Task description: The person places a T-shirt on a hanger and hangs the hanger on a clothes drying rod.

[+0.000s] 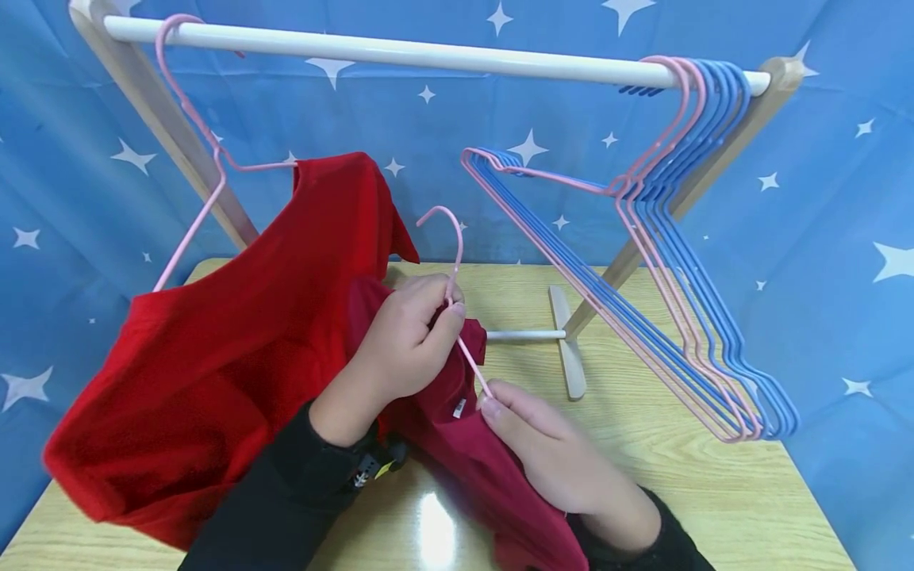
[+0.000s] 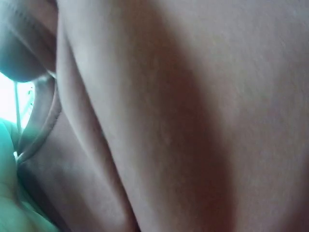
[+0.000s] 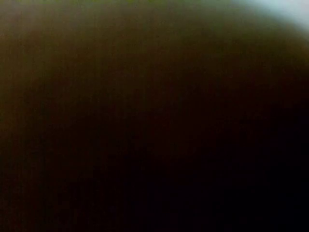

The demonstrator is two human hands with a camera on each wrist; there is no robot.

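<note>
My left hand (image 1: 407, 337) grips a pink hanger (image 1: 457, 238) just below its hook, which points up and to the left. A dark red shirt (image 1: 464, 452) with a small white tag hangs around the hanger's lower part. At the shirt's neckline my right hand (image 1: 550, 448) pinches the fabric, close against the hanger's sloping arm. How far the hanger reaches inside the shirt is hidden. Folds of the shirt (image 2: 145, 121) fill most of the left wrist view, with part of a hand at its left edge. The right wrist view is too dark and blurred to read.
A bright red shirt (image 1: 236, 333) hangs on another pink hanger (image 1: 187, 103) at the rack's left. Several pink and blue hangers (image 1: 685, 198) hang at the right of the white rail (image 1: 428, 52). The rack's wooden foot (image 1: 567, 349) stands on the wooden table (image 1: 685, 492).
</note>
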